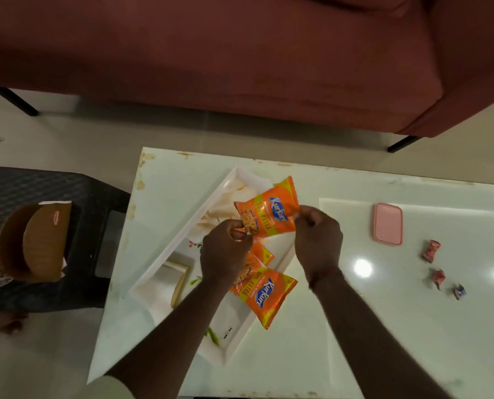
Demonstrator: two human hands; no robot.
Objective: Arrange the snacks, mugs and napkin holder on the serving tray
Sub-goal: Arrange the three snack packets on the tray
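Item: orange Kurkure packet (269, 216), held above the white serving tray (182, 226); my left hand (225, 251) pinched its lower corner, fingers (241, 234) pressed together on the foil, and my right hand (317, 237) pinched its side edge, fingers closed on it.

Just below my left fingers: a second Kurkure packet (266, 298), lying flat on the tray with its lower end over the rim; a third packet (258, 254) partly hidden under my left wrist.

Well right of my right fingers, on the glossy worktop (355, 326): a pink lidded box (387, 224) and three wrapped sweets (430, 250).

Far left of my left fingers: a brown paper bag (35, 240) on a dark stool (96, 203).
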